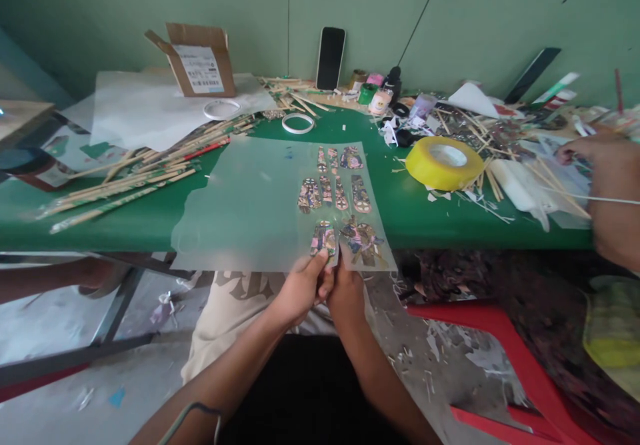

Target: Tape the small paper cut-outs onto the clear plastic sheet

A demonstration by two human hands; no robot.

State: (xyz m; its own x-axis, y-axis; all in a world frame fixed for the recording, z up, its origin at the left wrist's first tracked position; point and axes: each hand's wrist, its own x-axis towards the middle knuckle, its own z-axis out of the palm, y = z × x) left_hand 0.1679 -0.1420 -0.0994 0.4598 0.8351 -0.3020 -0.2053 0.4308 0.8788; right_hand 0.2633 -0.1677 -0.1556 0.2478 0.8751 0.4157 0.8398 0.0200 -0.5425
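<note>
A translucent plastic sheet (235,205) hangs over the front edge of the green table. Small patterned printed pieces (360,194) sit in rows on its right side, with an uneven cluster of them (363,240) near the lower right corner. My left hand (300,290) pinches the sheet at its front edge, thumb on top over one printed piece (323,237). Close beside it, my right hand (347,295) is closed at the same edge, its fingers partly hidden. A gap or fold in the sheet shows just above it; what this hand holds cannot be made out.
Bundled wooden sticks (145,175) lie left, below a cardboard box (203,65). A yellow tape roll (444,163), a white glue gun (523,188) and scraps crowd the right. A phone (331,58) leans at the back. Another person's hand (583,150) reaches in from the right.
</note>
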